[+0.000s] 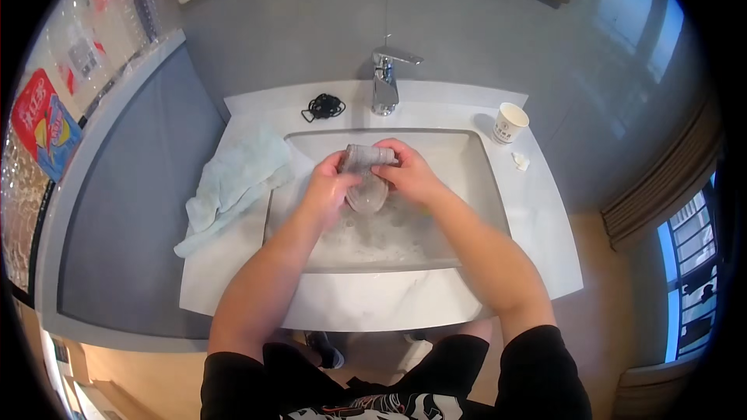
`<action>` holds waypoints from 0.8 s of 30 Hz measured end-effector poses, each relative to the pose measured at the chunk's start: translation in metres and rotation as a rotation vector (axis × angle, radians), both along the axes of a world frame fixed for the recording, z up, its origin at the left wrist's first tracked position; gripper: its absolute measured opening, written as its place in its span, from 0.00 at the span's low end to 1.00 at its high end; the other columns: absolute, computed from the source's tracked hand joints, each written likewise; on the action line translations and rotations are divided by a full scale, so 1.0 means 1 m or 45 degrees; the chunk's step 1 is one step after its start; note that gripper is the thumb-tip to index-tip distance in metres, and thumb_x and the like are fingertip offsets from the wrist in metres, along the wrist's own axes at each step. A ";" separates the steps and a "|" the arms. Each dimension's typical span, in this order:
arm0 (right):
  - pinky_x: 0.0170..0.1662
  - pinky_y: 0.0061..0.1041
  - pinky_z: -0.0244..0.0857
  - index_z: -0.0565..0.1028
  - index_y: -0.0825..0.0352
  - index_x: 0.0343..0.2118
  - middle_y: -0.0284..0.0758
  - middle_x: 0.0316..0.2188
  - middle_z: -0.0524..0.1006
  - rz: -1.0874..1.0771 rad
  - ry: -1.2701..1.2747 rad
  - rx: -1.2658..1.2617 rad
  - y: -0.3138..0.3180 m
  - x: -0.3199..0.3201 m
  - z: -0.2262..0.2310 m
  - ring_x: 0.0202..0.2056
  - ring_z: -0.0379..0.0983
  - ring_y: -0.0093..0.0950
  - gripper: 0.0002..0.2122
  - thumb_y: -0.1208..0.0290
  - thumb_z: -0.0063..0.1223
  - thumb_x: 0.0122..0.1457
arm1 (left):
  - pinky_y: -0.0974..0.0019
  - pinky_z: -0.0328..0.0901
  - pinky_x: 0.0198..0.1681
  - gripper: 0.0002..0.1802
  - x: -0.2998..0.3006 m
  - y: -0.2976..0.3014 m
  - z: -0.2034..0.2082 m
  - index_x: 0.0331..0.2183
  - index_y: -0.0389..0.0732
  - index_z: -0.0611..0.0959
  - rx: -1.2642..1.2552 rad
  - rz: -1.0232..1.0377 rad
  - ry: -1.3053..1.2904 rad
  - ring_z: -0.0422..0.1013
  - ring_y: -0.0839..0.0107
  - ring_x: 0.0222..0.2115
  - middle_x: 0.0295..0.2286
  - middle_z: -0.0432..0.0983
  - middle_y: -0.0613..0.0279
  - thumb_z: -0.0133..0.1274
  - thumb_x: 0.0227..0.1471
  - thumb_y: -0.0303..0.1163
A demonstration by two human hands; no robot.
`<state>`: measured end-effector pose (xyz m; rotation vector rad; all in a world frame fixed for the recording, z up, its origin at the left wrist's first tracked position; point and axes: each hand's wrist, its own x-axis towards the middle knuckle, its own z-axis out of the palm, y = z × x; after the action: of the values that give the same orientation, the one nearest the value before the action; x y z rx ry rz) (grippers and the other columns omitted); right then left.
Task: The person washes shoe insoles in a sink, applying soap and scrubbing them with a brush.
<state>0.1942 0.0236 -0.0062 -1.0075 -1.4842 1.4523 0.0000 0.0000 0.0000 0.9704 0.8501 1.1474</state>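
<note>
Gripping one grey, ribbed, partly see-through item (369,155) between them, two bare hands are working above the middle of one sink (443,249). The left hand (330,188) is curling its fingers around the item's left side; the right hand (412,176) is pinching its right end between thumb and fingers. Both are covering parts of it, so its exact kind I cannot tell.

From left to right, one red-and-blue packet (47,124) is showing at the far left, one pale blue towel (237,183) is lying rumpled beside the basin, one black cord bundle (324,106) is resting behind it, one chrome faucet (384,85) is standing at the back, one white paper cup (510,123) is standing on the right, and one white scrap (520,161) is lying near the cup.

A grey partition (132,202) is flanking the white counter (537,225), a grey wall (288,31) is rising behind, and a brown curtain (665,179) is hanging at the right.
</note>
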 end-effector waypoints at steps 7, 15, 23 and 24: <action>0.44 0.28 0.73 0.77 0.64 0.48 0.34 0.44 0.78 0.000 -0.037 0.243 -0.013 -0.010 0.014 0.43 0.76 0.26 0.18 0.88 0.48 0.57 | 0.59 0.70 0.50 0.21 -0.003 0.009 -0.003 0.47 0.31 0.77 -0.042 0.095 0.012 0.75 0.61 0.44 0.40 0.78 0.54 0.50 0.48 0.13; 0.51 0.28 0.70 0.83 0.62 0.41 0.37 0.48 0.78 0.017 -0.346 0.993 -0.007 0.009 0.007 0.49 0.75 0.33 0.23 0.94 0.45 0.48 | 0.56 0.71 0.51 0.31 -0.029 0.004 0.005 0.54 0.26 0.69 -0.298 -0.728 -0.620 0.72 0.55 0.49 0.51 0.69 0.46 0.55 0.46 0.17; 0.48 0.29 0.70 0.76 0.64 0.45 0.36 0.50 0.72 0.241 -0.303 0.390 -0.021 -0.008 0.024 0.45 0.74 0.32 0.20 0.82 0.59 0.45 | 0.63 0.72 0.41 0.24 -0.032 0.012 -0.005 0.45 0.34 0.76 0.211 -0.086 0.636 0.75 0.66 0.36 0.35 0.77 0.59 0.60 0.41 0.18; 0.45 0.29 0.71 0.74 0.67 0.39 0.38 0.43 0.75 0.112 -0.420 0.370 -0.021 -0.009 0.025 0.42 0.74 0.29 0.15 0.81 0.60 0.45 | 0.63 0.72 0.41 0.24 -0.027 0.010 -0.002 0.45 0.34 0.76 0.217 -0.098 0.640 0.75 0.66 0.36 0.35 0.77 0.59 0.60 0.41 0.18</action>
<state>0.1847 0.0029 0.0189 -1.0442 -1.9339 1.1208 -0.0271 0.0098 -0.0019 1.4553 1.1127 0.9308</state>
